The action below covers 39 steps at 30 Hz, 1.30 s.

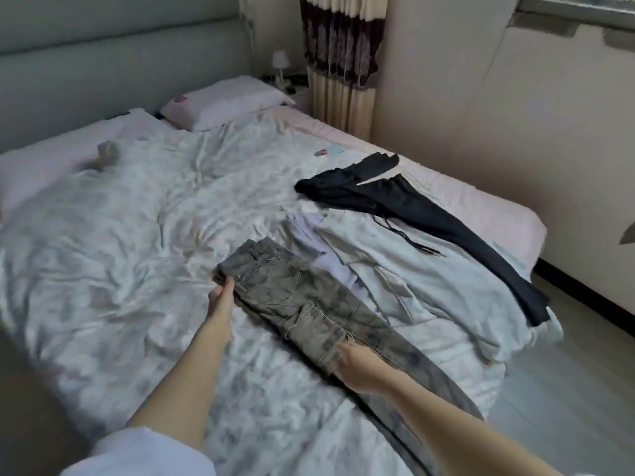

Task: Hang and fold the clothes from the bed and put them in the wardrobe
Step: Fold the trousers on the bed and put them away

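Grey washed jeans (309,310) lie lengthwise in the lower centre of the frame, legs stacked one on the other, waistband toward the middle and hems running off the lower right — a layout that suits folding, in my judgement. The left hand (221,298) pinches the waistband corner, fingers curled on the cloth, evidently to pin that end. The right hand (357,364) rests on the thigh section; it is blurred, and whether its fingers are spread or gripping cannot be told. To the right of the jeans lie a pale lilac garment (316,249), a light grey-white garment (412,273) and black trousers (422,214), the last reaching the bed (498,214) edge at right centre. The rumpled floral duvet (120,235) to the left of centre offers open room for a fold; the right side is crowded and close to the drop to the floor (567,372). No wardrobe is in view.
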### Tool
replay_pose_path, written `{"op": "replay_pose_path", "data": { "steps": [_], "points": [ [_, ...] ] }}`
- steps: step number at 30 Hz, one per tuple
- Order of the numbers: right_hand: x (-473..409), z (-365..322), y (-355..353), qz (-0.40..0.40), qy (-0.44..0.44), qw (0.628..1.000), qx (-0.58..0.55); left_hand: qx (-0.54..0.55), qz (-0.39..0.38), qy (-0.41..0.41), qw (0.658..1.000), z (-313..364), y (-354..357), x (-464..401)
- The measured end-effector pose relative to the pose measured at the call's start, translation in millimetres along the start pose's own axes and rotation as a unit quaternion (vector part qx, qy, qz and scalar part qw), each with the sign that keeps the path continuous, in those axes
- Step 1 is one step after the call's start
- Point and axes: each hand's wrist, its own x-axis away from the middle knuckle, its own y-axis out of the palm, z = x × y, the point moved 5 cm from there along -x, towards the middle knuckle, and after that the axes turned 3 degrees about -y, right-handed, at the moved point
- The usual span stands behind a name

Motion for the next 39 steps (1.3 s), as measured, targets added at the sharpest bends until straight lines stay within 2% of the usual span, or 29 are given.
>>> {"op": "replay_pose_path", "data": {
  "steps": [6,12,15,17,19,21,22,25,26,27,30,32,35,39],
  "points": [
    [-18.7,30.6,10.7,0.013,0.036,0.999,-0.036,-0.033,-0.048,-0.024,0.998,-41.2,40.3,5.0],
    [6.7,104.4,69.2,0.034,0.117,0.984,-0.127,-0.081,-0.088,-0.131,0.984,-155.0,94.3,31.0],
    [38.6,160.2,113.5,0.084,0.205,0.956,-0.194,-0.098,-0.100,-0.178,0.974,-225.6,132.9,49.4],
    [63.9,193.6,138.9,0.141,0.288,0.913,-0.250,-0.098,-0.102,-0.196,0.970,-261.2,158.9,65.3],
    [90.1,225.8,168.9,0.164,0.383,0.847,-0.330,-0.104,-0.092,-0.215,0.967,-293.0,183.0,78.8],
    [109.1,258.1,209.8,0.168,0.458,0.762,-0.425,-0.154,-0.061,-0.191,0.967,-318.6,200.4,81.1],
    [113.5,266.0,227.3,0.169,0.487,0.706,-0.485,-0.178,-0.041,-0.179,0.967,-326.1,202.5,78.5],
    [118.6,277.1,258.1,0.199,0.528,0.485,-0.668,-0.226,0.008,-0.177,0.958,-340.0,206.1,70.8],
    [117.5,282.0,262.0,0.206,0.532,0.422,-0.704,-0.244,0.018,-0.172,0.954,-341.4,208.9,66.9],
    [114.6,289.0,268.9,0.216,0.537,0.367,-0.728,-0.264,0.027,-0.168,0.949,-342.3,211.8,63.3],
    [107.8,302.4,281.3,0.208,0.560,0.258,-0.759,-0.298,0.044,-0.154,0.941,-356.7,213.0,47.4],
    [107.7,305.1,288.6,0.193,0.565,0.193,-0.779,-0.303,0.070,-0.142,0.940,-353.5,214.3,52.7],
    [115.0,303.9,290.0,0.196,0.551,0.132,-0.801,-0.267,0.082,-0.151,0.948,-351.9,218.8,66.0],
    [129.8,309.5,283.9,0.317,0.551,0.128,-0.761,-0.255,0.094,-0.139,0.952,-349.1,220.7,69.8]
  ]
}}
